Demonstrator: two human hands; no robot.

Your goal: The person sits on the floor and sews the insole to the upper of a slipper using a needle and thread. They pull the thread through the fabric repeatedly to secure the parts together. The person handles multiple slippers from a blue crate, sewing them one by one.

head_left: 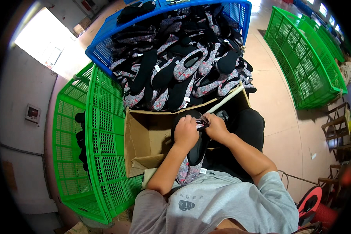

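My left hand point(186, 132) is closed on a slipper point(201, 124) with black trim and floral fabric, held over my lap. My right hand point(217, 128) pinches the same slipper's edge from the right side, its fingertips close to the left hand. Most of that slipper is covered by my fingers. Below them, a grey floral slipper point(188, 173) with a black opening and a white tag lies against my shirt. An open cardboard box point(138, 130) stands just beyond and to the left of my hands.
Beyond the box, a blue crate point(101, 43) is heaped with floral and black slippers point(189, 64). Green mesh crates point(105, 144) stand close on my left, with black items inside. More green crates point(296, 58) are at the far right, near wooden stools point(335, 123). A pale rod point(226, 98) slants across the box.
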